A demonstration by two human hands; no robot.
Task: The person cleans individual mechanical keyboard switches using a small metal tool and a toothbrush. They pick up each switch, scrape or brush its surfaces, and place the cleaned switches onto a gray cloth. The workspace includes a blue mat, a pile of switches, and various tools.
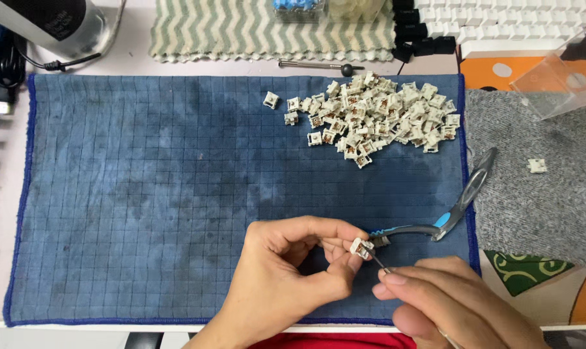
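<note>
Left of the pinched switch (361, 248), the blue cloth (144, 194) lies bare and open to passage. Just right of the grip a grey-blue tool (458, 207) blocks the way; well beyond it, the switch pile (377, 116) crowds the far side.

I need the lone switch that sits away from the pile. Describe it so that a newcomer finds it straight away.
Start at the grey knitted cloth right of the blue grid-stitched mat. On it, past the grey and blue toothbrush, lies one small white keyboard switch. Unlike the heaped pile of white and brown switches on the mat, it lies alone on the grey cloth.
</note>
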